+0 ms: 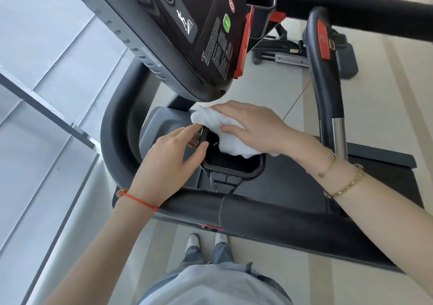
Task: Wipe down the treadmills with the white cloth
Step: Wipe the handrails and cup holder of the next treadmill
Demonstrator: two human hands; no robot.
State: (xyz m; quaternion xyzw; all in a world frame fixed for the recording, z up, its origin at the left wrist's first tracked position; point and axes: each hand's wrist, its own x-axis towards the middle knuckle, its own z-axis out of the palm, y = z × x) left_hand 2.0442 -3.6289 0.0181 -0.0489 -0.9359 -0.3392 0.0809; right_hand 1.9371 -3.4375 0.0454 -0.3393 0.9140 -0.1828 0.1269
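Head camera is looking down at a dark treadmill [276, 213], and I am seeing both of my hands working on it. My right hand [255, 126] is lying flat on the white cloth [225, 129], with its fingers straight and spread a little, pressing the cloth down. The cloth is bunched up and is sitting on the far rim of a black cup holder [234, 167], with part of it hanging into the holder. The holder is sitting in the middle of the treadmill, just under the lower edge of the big black screen panel [187, 35]. My left hand [171, 161] is resting beside the cloth on the left rim of the same holder. Its fingers are bent a little and their tips are touching the rim and the edge of the cloth. I cannot tell if they are pinching the cloth or only touching it. A red string bracelet [138, 200] is going around my left wrist, and gold bracelets [337, 180] are going around my right wrist. A thick black handlebar [257, 215] is running across the near edge of the treadmill, under both of my arms. A curved side bar with a red button [324, 40] is standing up at the right edge. My shoes [206, 241] are showing on the pale floor [365, 122] below the handlebar.
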